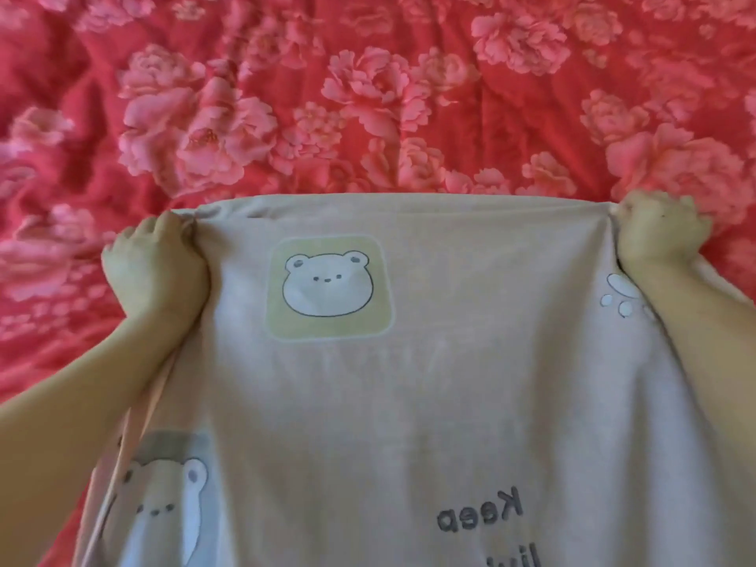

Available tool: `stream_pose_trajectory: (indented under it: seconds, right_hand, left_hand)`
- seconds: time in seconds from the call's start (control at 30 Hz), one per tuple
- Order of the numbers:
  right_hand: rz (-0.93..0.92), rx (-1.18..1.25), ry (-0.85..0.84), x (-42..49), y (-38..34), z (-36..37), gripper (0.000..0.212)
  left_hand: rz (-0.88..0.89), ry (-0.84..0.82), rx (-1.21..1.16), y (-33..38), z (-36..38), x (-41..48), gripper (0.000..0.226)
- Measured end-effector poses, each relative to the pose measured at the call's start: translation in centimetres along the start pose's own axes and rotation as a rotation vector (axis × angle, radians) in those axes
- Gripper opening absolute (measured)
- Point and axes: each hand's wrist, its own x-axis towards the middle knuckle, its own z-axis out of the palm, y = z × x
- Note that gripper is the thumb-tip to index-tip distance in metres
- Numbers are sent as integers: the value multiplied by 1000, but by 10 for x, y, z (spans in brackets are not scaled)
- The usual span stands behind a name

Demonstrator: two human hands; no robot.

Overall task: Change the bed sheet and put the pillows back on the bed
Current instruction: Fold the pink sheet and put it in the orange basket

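Two grips are holding one pale bear-print sheet (409, 403) by its top edge, which is running straight across the middle of the frame.

At the left, the left grip (153, 263) is curling its fingers round the sheet's upper left corner and is clamped on bunched cloth. Its forearm is slanting down to the lower left edge and overlapping the sheet's side. Below that forearm, a bear face on a grey square (172, 505) is showing, cut off by the bottom of the frame.

Toward the centre, a white bear face on a pale green square (327, 286) is sitting just under the top edge. Lower and to the right, dark lettering (482, 513) is reading "Keep" in reverse.

At the right, a white paw print (617, 296) is being partly hidden by the right forearm. The right grip (662, 231) is clamped on the upper right corner.

A creased red floral cover (368, 96) is filling the upper half and the left margin. The sheet is blocking its lower part; whether the two are touching I cannot tell.
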Motion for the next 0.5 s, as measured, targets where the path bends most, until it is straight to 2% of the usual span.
stream_pose_trajectory:
  seconds: [0.1, 0.17, 0.2, 0.27, 0.33, 0.4, 0.43, 0.47, 0.5]
  right_hand:
    - [-22, 93, -42, -10, 0, -28, 47]
    - [-131, 220, 63, -48, -14, -55, 55]
    - [-227, 259, 119, -78, -20, -72, 53]
    - [-458, 376, 117, -148, -27, -105, 50]
    - [-736, 410, 15, -216, -26, -122, 50]
    - [-1008, 304, -138, -242, -4, -114, 52]
    - [-1081, 214, -186, -228, 14, -103, 52]
    - [-1072, 96, -237, -202, 30, -92, 54]
    - [-982, -21, -266, -171, 47, -78, 57]
  left_hand:
    - [-31, -28, 2, 10, -16, -4, 35]
    - [-29, -117, 6, 18, -23, -7, 30]
    - [-48, -159, 7, 20, -30, -5, 28]
    - [-136, -203, 29, 23, -52, -1, 30]
    - [-116, -108, -6, 36, -79, -18, 41]
    - [176, -60, -158, 67, -114, -73, 47]
    - [389, -144, -218, 83, -127, -107, 49]
    - [572, -254, -213, 93, -129, -137, 53]
    - [680, -358, -150, 99, -122, -154, 57]
